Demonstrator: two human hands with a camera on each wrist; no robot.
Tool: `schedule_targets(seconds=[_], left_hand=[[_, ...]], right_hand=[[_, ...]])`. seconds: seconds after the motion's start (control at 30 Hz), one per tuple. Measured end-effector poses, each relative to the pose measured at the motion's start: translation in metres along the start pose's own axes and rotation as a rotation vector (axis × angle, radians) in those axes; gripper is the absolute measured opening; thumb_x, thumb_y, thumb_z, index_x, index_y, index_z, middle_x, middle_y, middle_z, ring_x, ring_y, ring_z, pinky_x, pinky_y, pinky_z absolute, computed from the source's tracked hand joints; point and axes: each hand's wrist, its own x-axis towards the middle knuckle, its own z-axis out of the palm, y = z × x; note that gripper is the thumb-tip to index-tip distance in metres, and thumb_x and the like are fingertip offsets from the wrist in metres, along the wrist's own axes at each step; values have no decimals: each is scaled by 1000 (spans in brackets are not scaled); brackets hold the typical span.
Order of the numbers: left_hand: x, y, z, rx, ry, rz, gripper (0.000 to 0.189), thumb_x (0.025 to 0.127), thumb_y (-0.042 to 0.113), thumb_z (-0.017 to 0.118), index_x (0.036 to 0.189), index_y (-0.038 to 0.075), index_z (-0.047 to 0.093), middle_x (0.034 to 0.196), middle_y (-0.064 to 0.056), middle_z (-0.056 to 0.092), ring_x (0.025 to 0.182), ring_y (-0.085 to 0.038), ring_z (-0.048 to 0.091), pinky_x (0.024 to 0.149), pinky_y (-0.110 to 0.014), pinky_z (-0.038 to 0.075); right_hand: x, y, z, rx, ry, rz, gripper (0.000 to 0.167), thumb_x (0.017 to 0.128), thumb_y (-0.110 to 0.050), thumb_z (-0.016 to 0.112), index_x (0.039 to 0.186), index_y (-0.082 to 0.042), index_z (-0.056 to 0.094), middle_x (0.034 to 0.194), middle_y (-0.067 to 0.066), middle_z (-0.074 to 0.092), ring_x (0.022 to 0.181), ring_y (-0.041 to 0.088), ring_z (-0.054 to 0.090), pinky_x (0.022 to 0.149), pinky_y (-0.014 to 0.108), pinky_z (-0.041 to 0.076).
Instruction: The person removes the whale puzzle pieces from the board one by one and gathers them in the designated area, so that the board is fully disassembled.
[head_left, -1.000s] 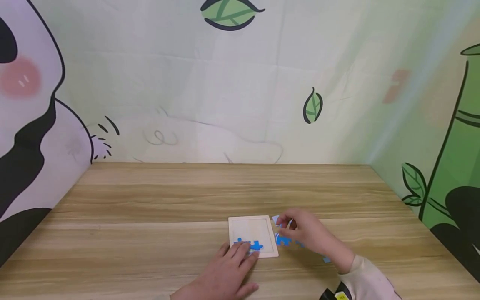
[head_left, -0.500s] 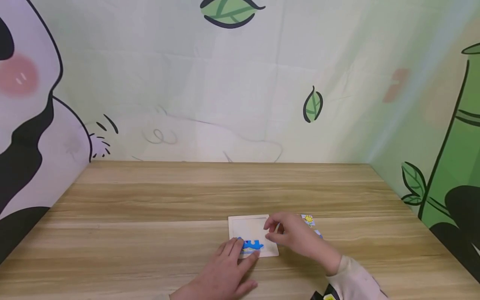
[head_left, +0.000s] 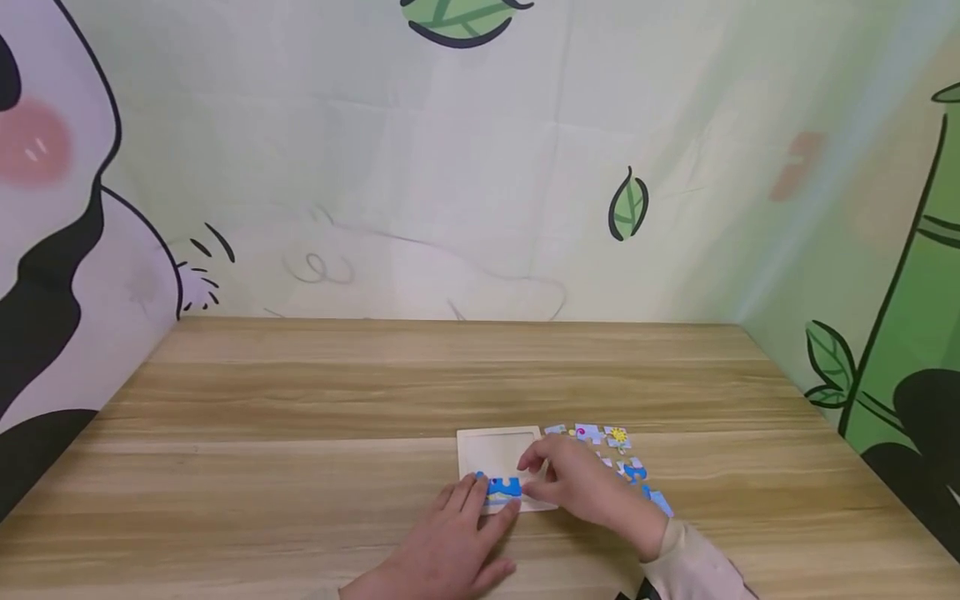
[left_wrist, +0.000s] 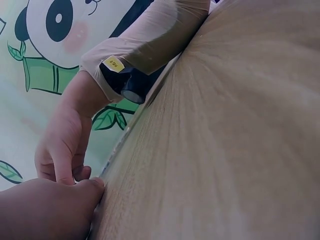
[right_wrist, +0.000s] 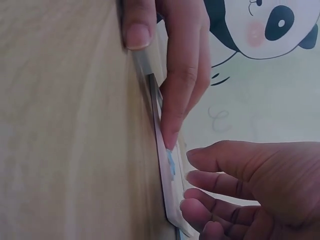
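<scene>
A square wooden puzzle tray (head_left: 498,432) lies on the table, with joined blue puzzle pieces (head_left: 502,487) along its near side. My left hand (head_left: 442,542) rests its fingertips on those pieces, covering their left part, with the thumb near the tray's front edge. Over the tray's right rim is my right hand (head_left: 581,483), its fingers bent and its thumb by the right end of the blue pieces. In the right wrist view, the right hand (right_wrist: 240,185) has loosely bent fingers, and no piece shows between them. A blue piece (right_wrist: 171,162) shows under the left fingertip.
Several loose puzzle pieces lie right of the tray, among them one with a yellow flower (head_left: 618,435) and a blue one (head_left: 658,500). The right forearm passes close to them. A printed cloth wall (head_left: 360,167) stands behind the wooden table (head_left: 300,400).
My right hand has moved left from the loose pieces to the tray's right side, uncovering several of those pieces. My left hand has stayed on the joined pieces.
</scene>
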Motion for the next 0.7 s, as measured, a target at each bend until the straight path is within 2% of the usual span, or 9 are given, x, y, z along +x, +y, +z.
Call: schedule_targets(seconds=[0.1, 0.33, 0.5, 0.7], left_hand=[[0, 1, 0, 17, 25, 2, 55, 97, 56, 41, 137, 20, 53, 133, -22, 55, 126, -34, 51, 101, -44, 46], [1, 3, -4, 18, -13, -4, 54, 97, 56, 41, 138, 23, 52, 134, -23, 55, 127, -35, 51, 101, -44, 46], [0, 3, -4, 31, 10, 1, 53, 96, 56, 42, 137, 23, 53, 132, -23, 56, 125, -35, 52, 100, -44, 47], [1, 3, -4, 41, 22, 0, 52, 95, 56, 44, 136, 24, 55, 131, -23, 57, 124, -35, 54, 99, -43, 48]], right_hand=[[0, -1, 3, -23, -7, 11, 18, 82, -13, 71, 98, -7, 68, 89, 1, 60, 66, 3, 46, 63, 19, 42], [-1, -3, 8, -67, 12, -11, 16, 80, -14, 73, 94, -9, 69, 86, -1, 58, 70, 4, 47, 64, 20, 41], [0, -5, 8, -91, 4, -11, 15, 80, -13, 73, 94, -9, 66, 87, -1, 57, 75, 9, 49, 67, 22, 42], [1, -3, 9, -78, 1, -4, 15, 80, -12, 73, 92, -10, 64, 87, -1, 55, 76, 9, 48, 67, 21, 41]])
